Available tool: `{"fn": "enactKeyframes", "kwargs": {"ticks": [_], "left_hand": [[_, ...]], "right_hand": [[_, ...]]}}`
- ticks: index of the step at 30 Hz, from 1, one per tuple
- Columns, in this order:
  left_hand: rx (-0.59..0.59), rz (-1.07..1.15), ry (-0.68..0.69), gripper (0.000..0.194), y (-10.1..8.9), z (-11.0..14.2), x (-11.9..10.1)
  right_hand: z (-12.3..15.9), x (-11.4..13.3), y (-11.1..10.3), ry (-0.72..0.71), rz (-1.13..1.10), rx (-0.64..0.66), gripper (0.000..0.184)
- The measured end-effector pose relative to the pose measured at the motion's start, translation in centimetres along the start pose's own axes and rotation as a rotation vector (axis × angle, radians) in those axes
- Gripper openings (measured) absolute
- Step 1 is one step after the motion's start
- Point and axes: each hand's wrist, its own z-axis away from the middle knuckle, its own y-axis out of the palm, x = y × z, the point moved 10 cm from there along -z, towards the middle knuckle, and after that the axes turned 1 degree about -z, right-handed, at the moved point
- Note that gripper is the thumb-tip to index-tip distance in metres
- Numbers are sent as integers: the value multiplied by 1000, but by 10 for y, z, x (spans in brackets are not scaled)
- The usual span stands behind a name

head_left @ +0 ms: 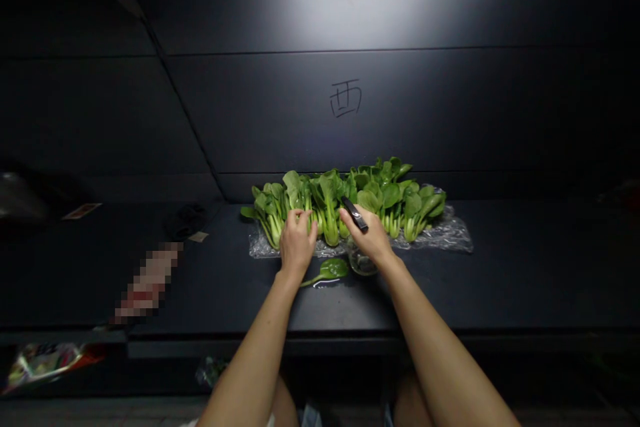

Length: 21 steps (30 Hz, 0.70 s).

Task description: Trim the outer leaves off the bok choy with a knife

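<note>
Several heads of bok choy (pixel 327 213) stand side by side in rows, leaves up and pale stems down, on a sheet of clear plastic film (pixel 457 233). My left hand (pixel 297 240) has its fingers curled at the stems of one head near the front left; the fingertips are partly hidden. In my right hand (pixel 367 233) is a spray bottle with a black trigger head (pixel 355 215) and a clear body (pixel 363 263), held before the middle of the rows. A loose wet leaf (pixel 334 269) lies in front of the film, between my forearms.
The bok choy rests on a dark shelf (pixel 525 267) against a dark back panel (pixel 270 107) with a character drawn on it. Leftward lie a small pale tag (pixel 199 237) and a blurred-out patch. A colourful package (pixel 47 363) sits below the shelf edge.
</note>
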Motion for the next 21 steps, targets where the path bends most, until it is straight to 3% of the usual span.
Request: {"fn": "enactKeyframes", "kwargs": {"ticks": [4, 12, 21], "left_hand": [[-51, -36, -29, 27, -7, 0, 16], [-42, -77, -76, 31, -3, 3, 28], [-45, -13, -139, 33, -3, 2, 44]], "right_hand": [[2, 8, 9, -30, 60, 52, 40], [6, 24, 26, -79, 109, 153, 35], [6, 30, 31, -83, 158, 147, 36]]}}
